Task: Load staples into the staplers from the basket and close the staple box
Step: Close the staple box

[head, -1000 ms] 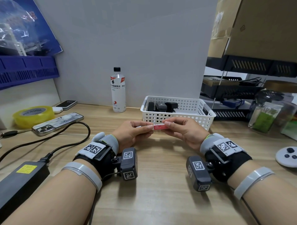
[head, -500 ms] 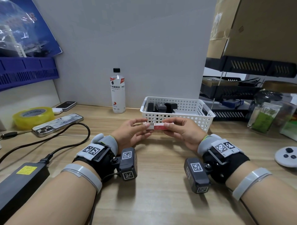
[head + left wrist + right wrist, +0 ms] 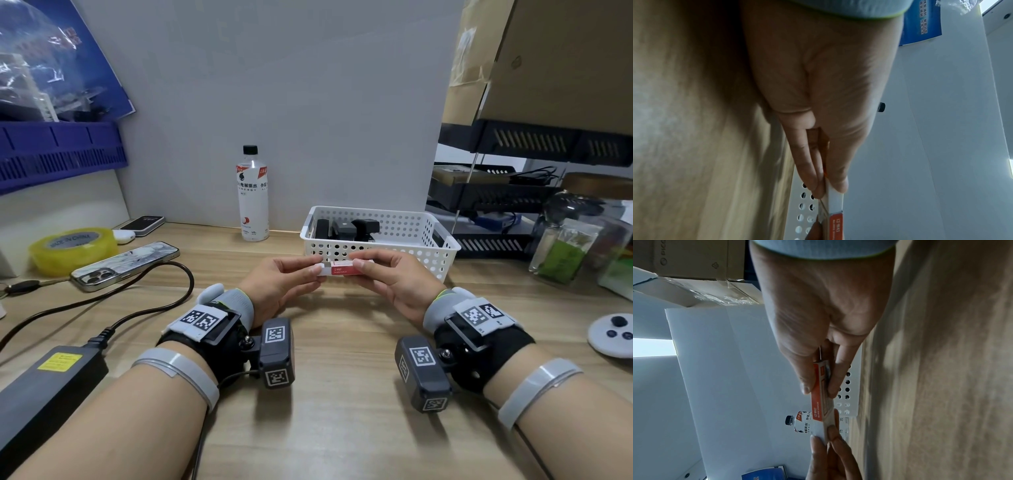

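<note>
A small red and white staple box [image 3: 342, 268] hangs in the air just in front of the white perforated basket [image 3: 435, 251]. My left hand [image 3: 291, 277] pinches the white inner tray [image 3: 835, 201] at the box's left end between thumb and fingers. My right hand [image 3: 394, 277] pinches the red sleeve [image 3: 821, 395] at the right end. The white tray sticks out a little from the sleeve on the left. Black staplers [image 3: 347, 229] lie inside the basket at its left side.
A water bottle [image 3: 252, 195] stands left of the basket by the back wall. A phone [image 3: 125, 260], a yellow tape roll [image 3: 73, 245], a black power brick [image 3: 44, 387] and its cable lie at the left. Jars [image 3: 565, 250] and a white controller [image 3: 613, 334] stand at the right.
The white tray has slid a little out of the red sleeve on the left, and both hands have shifted slightly with the box.
</note>
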Tool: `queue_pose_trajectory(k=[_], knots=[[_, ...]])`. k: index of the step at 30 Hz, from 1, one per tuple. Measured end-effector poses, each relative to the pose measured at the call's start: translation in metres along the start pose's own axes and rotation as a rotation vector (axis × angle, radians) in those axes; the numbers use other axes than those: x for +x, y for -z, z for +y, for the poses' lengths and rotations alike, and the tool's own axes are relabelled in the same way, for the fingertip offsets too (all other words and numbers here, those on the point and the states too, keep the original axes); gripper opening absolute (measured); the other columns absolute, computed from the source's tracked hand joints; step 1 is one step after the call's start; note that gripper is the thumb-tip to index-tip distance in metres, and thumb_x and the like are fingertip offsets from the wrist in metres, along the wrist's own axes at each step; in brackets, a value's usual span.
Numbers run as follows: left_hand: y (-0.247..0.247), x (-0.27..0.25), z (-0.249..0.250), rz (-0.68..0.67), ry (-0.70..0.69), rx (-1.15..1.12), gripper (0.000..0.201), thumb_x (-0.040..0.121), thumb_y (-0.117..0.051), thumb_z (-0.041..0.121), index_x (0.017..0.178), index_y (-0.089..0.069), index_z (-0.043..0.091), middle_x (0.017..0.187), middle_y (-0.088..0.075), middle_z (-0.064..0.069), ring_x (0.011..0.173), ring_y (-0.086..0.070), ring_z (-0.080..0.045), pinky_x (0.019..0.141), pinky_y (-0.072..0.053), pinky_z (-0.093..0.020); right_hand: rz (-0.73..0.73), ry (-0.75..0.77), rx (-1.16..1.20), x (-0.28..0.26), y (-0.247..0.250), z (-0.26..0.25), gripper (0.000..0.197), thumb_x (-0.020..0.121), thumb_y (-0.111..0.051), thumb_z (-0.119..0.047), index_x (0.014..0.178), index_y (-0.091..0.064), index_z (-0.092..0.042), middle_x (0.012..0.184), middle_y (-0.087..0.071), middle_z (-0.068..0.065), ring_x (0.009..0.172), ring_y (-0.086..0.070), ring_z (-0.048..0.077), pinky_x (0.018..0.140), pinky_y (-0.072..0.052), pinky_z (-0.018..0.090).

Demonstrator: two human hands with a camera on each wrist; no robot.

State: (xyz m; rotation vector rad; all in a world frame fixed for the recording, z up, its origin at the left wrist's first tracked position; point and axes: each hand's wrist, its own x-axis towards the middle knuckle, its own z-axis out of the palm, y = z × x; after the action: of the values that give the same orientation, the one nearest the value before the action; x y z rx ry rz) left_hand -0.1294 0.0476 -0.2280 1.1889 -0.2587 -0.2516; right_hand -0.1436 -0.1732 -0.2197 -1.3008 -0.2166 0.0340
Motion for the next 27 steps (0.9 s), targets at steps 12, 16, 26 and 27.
queue_pose_trajectory(k=[12,16,26,27], knots=[[-0.011,-0.001,-0.002,-0.025,-0.044,0.003,0.037,0.077,-0.071,0.018,0.113,-0.073,0.011,0.102,-0.075,-0.01,0.085,-0.072,-0.013,0.079,-0.058,-0.021,-0.097,-0.101,-0.187,-0.006,-0.012,-0.004,0.041,0.082,-0.077,-0.021,0.119,-0.069,-0.004,0.11,-0.074,0.01,0.099,-0.07,0.018,0.08,-0.058,0.026],[-0.012,0.002,0.0,-0.031,-0.072,-0.011,0.038,0.077,-0.071,0.022,0.113,-0.072,0.01,0.101,-0.075,-0.008,0.078,-0.071,-0.009,0.077,-0.058,-0.02,-0.119,-0.084,-0.406,-0.002,-0.016,-0.01,0.033,0.088,-0.075,-0.024,0.118,-0.071,-0.013,0.099,-0.074,-0.001,0.088,-0.059,0.01,0.076,-0.046,0.023],[0.015,0.06,0.03,0.479,-0.222,-0.076,0.024,0.09,-0.07,0.033,0.078,-0.064,0.014,0.059,-0.045,0.003,0.045,-0.039,-0.006,0.042,-0.035,-0.018,0.111,0.066,-1.104,0.057,0.015,-0.127,0.022,0.087,-0.074,-0.038,0.102,-0.079,-0.022,0.09,-0.076,-0.003,0.082,-0.064,0.01,0.084,-0.05,0.033],[0.018,0.068,0.029,0.505,-0.206,-0.089,0.022,0.09,-0.07,0.032,0.079,-0.062,0.015,0.059,-0.044,0.004,0.046,-0.038,-0.006,0.042,-0.035,-0.018,0.103,0.015,-1.255,0.072,0.021,-0.136,0.022,0.088,-0.072,-0.038,0.103,-0.079,-0.024,0.094,-0.077,-0.001,0.087,-0.065,0.013,0.087,-0.049,0.033]])
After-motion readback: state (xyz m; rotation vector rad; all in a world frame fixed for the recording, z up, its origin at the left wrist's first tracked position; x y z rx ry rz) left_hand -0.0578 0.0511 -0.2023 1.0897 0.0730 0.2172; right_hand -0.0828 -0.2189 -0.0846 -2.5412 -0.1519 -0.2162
